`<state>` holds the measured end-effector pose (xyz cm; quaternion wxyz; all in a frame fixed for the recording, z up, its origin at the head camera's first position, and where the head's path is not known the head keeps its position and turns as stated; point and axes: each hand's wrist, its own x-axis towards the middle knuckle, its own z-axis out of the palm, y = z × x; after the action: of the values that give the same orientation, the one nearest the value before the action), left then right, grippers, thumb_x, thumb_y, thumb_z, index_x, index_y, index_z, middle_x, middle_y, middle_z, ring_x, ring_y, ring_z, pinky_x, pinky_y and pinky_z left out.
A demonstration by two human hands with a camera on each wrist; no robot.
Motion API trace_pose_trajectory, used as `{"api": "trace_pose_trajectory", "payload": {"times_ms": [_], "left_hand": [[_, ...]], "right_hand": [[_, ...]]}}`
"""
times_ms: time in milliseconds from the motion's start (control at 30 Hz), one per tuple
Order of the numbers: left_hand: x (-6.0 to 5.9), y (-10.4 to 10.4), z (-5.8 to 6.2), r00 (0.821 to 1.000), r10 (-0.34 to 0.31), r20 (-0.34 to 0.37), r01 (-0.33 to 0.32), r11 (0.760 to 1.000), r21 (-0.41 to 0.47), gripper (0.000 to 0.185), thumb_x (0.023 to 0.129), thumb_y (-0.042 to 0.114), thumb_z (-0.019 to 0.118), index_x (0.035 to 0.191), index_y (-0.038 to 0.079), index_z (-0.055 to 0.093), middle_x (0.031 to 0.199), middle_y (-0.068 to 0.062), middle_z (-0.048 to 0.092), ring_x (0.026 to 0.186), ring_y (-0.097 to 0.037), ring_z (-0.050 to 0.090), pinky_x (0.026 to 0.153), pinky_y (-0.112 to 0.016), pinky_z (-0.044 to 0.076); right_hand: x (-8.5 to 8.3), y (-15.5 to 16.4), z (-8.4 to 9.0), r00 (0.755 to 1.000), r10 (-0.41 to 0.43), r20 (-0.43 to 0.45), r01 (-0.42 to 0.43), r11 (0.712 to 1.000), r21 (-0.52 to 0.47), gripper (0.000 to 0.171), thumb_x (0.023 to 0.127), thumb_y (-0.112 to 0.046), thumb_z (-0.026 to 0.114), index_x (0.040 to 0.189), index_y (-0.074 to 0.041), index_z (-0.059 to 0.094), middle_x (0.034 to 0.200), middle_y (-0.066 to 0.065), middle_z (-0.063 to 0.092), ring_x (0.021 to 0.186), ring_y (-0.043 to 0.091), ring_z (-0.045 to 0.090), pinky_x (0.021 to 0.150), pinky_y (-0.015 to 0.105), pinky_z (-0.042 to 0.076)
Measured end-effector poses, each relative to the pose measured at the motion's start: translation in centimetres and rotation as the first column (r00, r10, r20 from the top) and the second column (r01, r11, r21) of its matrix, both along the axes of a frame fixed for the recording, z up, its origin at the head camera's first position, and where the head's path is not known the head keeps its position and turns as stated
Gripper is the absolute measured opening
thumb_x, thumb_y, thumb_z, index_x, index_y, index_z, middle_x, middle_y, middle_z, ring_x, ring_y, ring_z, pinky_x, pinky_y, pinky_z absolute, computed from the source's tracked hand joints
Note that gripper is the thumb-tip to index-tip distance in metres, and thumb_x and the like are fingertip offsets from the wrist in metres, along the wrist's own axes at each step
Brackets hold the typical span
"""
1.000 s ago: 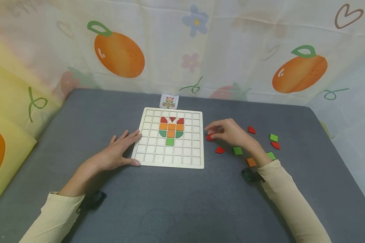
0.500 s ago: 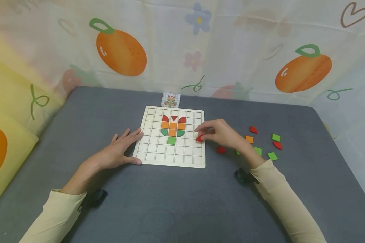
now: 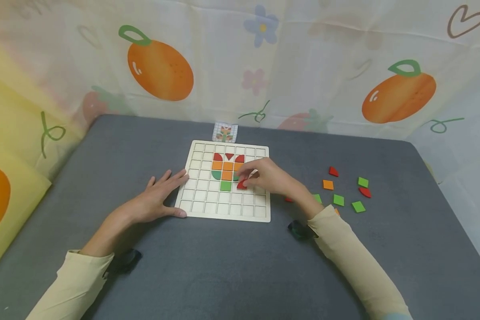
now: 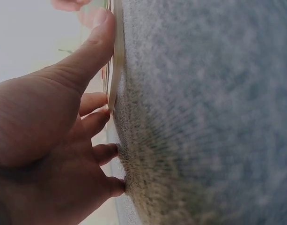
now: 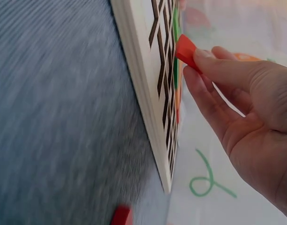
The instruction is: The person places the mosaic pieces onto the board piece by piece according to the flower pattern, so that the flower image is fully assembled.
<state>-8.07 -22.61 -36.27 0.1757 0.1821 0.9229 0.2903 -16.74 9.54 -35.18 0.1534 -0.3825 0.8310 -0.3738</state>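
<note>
A pale wooden grid board (image 3: 200, 207) lies on the dark grey table, with red, orange and green tiles forming a flower in its cells. My right hand (image 3: 266, 175) is over the board's right half and pinches a red quarter-round tile (image 3: 242, 184) between thumb and fingertips. In the right wrist view the red tile (image 5: 186, 50) is held at the board's surface; I cannot tell whether it touches. My left hand (image 3: 152, 200) lies spread at the board's left edge, thumb and fingertips touching it. The left wrist view shows this thumb (image 4: 94, 44) along the board's edge.
A small pattern card (image 3: 225, 132) lies behind the board. Loose tiles are scattered to the right: a red one (image 3: 334, 171), an orange square (image 3: 328, 184), a green square (image 3: 338, 200) and several others. A fruit-printed cloth (image 3: 224, 58) hangs behind the table.
My right hand has picked up the red tile beside the board and carried it left, over the cells right of the green square. The left hand has stayed at the board's edge.
</note>
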Motion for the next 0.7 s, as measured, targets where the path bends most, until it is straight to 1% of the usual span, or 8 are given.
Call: {"api": "trace_pose_trajectory", "payload": {"times_ms": [167,367,600,700], "left_hand": [[0.0,-0.1,0.0,1.000,-0.002,-0.003,0.002,1.000,0.009,0.101,0.078,0.041,0.080,0.155,0.005,0.025,0.163,-0.017,0.014,0.146,-0.048,0.001,0.109,-0.069,-0.004],[0.1,0.1,0.1,1.000,0.002,0.006,-0.002,1.000,0.014,0.101,0.078,0.041,0.080,0.155,0.006,0.025,0.163,-0.016,0.013,0.147,-0.047,0.000,0.109,-0.069,-0.005],[0.1,0.1,0.1,1.000,0.003,0.009,-0.004,1.000,0.009,0.101,0.078,0.041,0.080,0.155,0.006,0.025,0.163,-0.017,0.014,0.147,-0.047,0.000,0.109,-0.069,-0.005],[0.1,0.1,0.1,1.000,0.006,0.009,-0.006,1.000,0.008,0.101,0.078,0.041,0.080,0.155,0.006,0.024,0.163,-0.017,0.013,0.147,-0.047,0.000,0.109,-0.069,-0.005]], "right_hand": [[-0.2,-1.1,-0.3,0.999,0.031,-0.012,-0.031,0.999,0.041,0.023,0.087,0.003,0.070,0.109,-0.005,0.074,0.093,0.002,0.071,0.086,0.011,0.064,0.079,0.028,0.053],[-0.2,-1.4,-0.5,1.000,0.025,-0.004,-0.025,0.998,0.061,0.024,0.087,0.004,0.070,0.108,-0.005,0.073,0.090,0.003,0.071,0.079,0.011,0.062,0.073,0.026,0.050],[0.1,-1.4,-0.8,1.000,0.007,0.012,-0.008,0.998,0.065,0.021,0.087,0.003,0.069,0.106,-0.005,0.074,0.090,0.002,0.071,0.081,0.010,0.062,0.078,0.025,0.052],[0.2,-1.5,-0.8,1.000,0.006,0.012,-0.006,0.998,0.064,0.021,0.087,0.002,0.069,0.106,-0.006,0.075,0.090,0.001,0.071,0.082,0.011,0.062,0.078,0.026,0.052]]}}
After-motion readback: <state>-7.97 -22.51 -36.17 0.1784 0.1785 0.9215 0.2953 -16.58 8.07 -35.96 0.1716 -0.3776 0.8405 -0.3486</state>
